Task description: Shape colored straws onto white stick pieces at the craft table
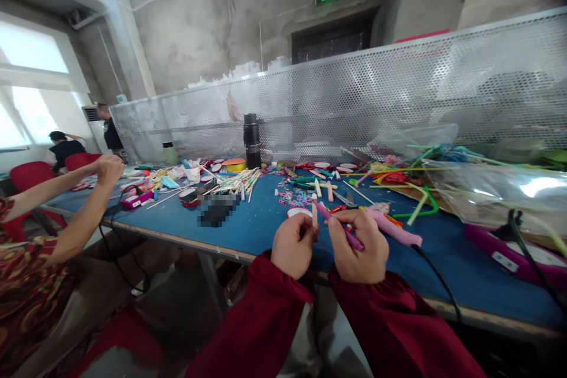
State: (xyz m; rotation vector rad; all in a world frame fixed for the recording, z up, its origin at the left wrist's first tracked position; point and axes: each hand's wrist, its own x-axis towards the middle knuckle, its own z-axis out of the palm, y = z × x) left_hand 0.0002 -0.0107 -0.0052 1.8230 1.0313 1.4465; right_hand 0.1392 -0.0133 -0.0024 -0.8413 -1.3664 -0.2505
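Note:
Near the table's front edge, my left hand [295,245] pinches a small, upright beige stick-like piece [315,214] between thumb and fingers. My right hand [359,247] is closed round a purple pen-shaped tool [354,240], its tip pointing towards the beige piece. Whether the tip touches it I cannot tell. Just right of my right hand lies a pink glue gun [396,229] with a black cord. Beyond my hands are scissors [345,198], a peach-coloured short piece [330,191] and scattered small coloured bits [296,195]. A white round piece [299,212] shows partly behind my left hand.
A black flask [252,140] stands by the perforated metal screen [328,103]. To its left lie bundled pale sticks [239,182] and a yellow tape roll [233,165]. Purple power strip [509,251] and plastic bags [500,189] lie right. At left, another person's arms [84,207] are raised.

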